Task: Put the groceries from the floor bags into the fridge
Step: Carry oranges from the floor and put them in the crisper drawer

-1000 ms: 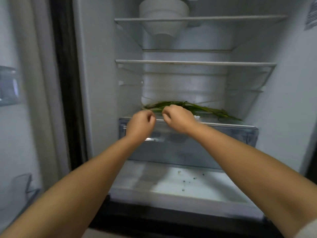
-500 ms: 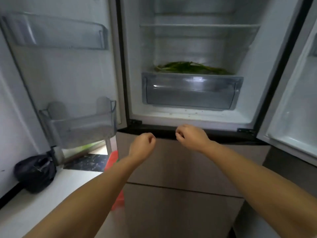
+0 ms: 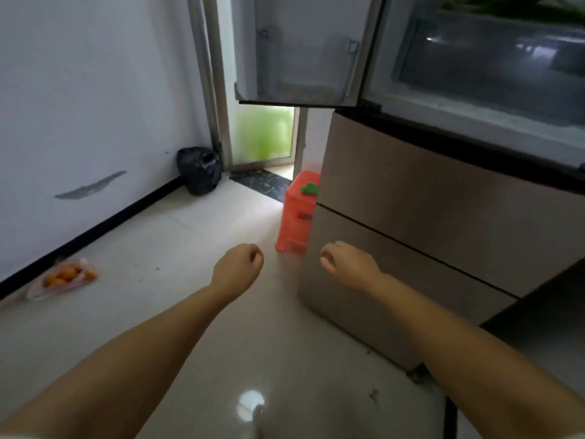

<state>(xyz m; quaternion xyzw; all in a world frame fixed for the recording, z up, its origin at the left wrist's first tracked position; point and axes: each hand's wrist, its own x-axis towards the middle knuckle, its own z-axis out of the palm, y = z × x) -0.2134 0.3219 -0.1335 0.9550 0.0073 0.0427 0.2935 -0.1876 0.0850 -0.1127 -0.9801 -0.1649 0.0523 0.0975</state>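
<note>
Mid-task, between items. Landmark is the fridge [image 3: 443,217], brown lower drawers closed, upper compartment open at the top right of view.

Done so far, judging by what lies there: green leafy stalks [image 3: 522,7] sit on the shelf just above the clear crisper drawer [image 3: 493,61] inside the fridge. Only their edge shows at the top of frame. Nothing else visible inside from this angle; most of the interior is out of view.

Left to do: a thin clear bag of oranges [image 3: 65,277] lies on the floor well to the left of the fridge, against the wall's black skirting. A black bag [image 3: 199,169] sits in the corner left of the fridge, near the doorway, knotted at top; contents cannot be told. Both untouched.

Left hand [image 3: 237,267] hangs in front of the fridge's lower-left corner, fingers loosely curled, holding nothing. Right hand [image 3: 348,264] hangs just in front of the lower drawer, fingers loosely curled, also empty. Hands near each other, apart.

Other stuff: orange plastic stool [image 3: 299,213] tucked just beside the fridge's left side, something small and green [image 3: 310,188] on top. Open fridge door [image 3: 300,49] swung out left of the compartment, its door bin looks empty.

Likely next step: reach for a floor bag, probably the oranges. At least two bags remain, so roughly early-to-middle progress.
</note>
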